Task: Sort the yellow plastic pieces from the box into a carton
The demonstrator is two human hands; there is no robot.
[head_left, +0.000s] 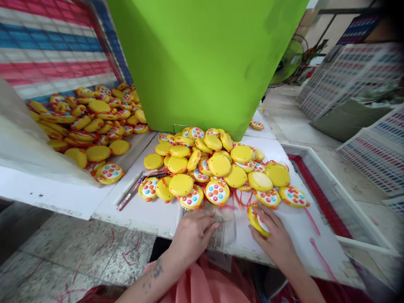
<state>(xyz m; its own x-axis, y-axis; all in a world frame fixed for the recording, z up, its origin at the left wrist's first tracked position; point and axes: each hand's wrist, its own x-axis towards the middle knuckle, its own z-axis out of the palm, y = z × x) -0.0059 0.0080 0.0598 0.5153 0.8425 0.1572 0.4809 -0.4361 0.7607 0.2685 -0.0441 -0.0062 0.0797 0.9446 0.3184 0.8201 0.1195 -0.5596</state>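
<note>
Many yellow oval toys (220, 165) with orange cords lie heaped on the white table (148, 212). Some show white faces with coloured dots; others lie plain yellow side up. My right hand (276, 235) grips one yellow toy (257, 221) between thumb and fingers at the near right of the heap. At the near middle, my left hand (195, 231) rests by the table's front edge beside a clear plastic piece (225, 225). Its fingers are curled together, and what they hold, if anything, is hidden.
A tall green panel (202, 63) stands behind the heap. More toys (99, 106) fill a striped enclosure at the left. Pens (130, 191) lie left of the heap. A white-rimmed crate (362, 219) is at the right, with a fan (288, 61) behind.
</note>
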